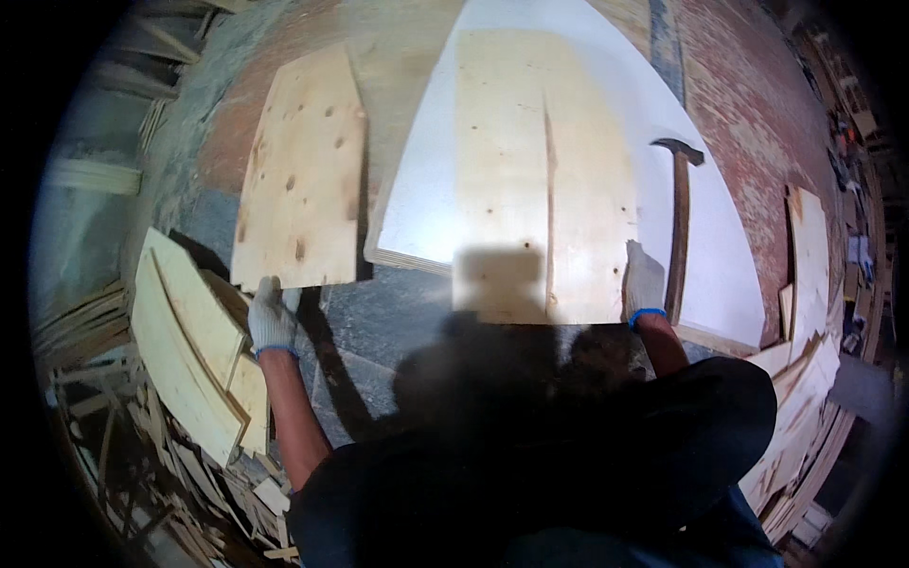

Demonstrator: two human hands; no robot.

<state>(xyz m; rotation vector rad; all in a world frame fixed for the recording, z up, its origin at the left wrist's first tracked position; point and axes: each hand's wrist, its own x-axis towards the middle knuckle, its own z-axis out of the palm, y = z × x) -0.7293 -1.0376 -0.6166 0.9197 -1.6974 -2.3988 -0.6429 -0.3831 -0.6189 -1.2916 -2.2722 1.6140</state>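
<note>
My left hand (273, 320), in a whitish knit glove with a blue cuff, grips the lower edge of a knotty plywood panel (301, 180) with cut upper corners. That panel is at the left, casting a shadow beneath. My right hand (647, 284), gloved the same way, rests with fingers stretched along the right edge of a second plywood panel (502, 170). This one has a long dark crack and lies on a large white-faced board (417, 204) with curved sides. Just right of that hand, a claw hammer (679, 222) with a wooden handle lies on the white board.
Curved plywood offcuts (180, 341) lean at the left, above a heap of wood scraps (204, 492). More plywood pieces (807, 265) are stacked at the right. The floor (365, 322) is dark and worn near me, reddish farther off. My body's shadow falls across the middle.
</note>
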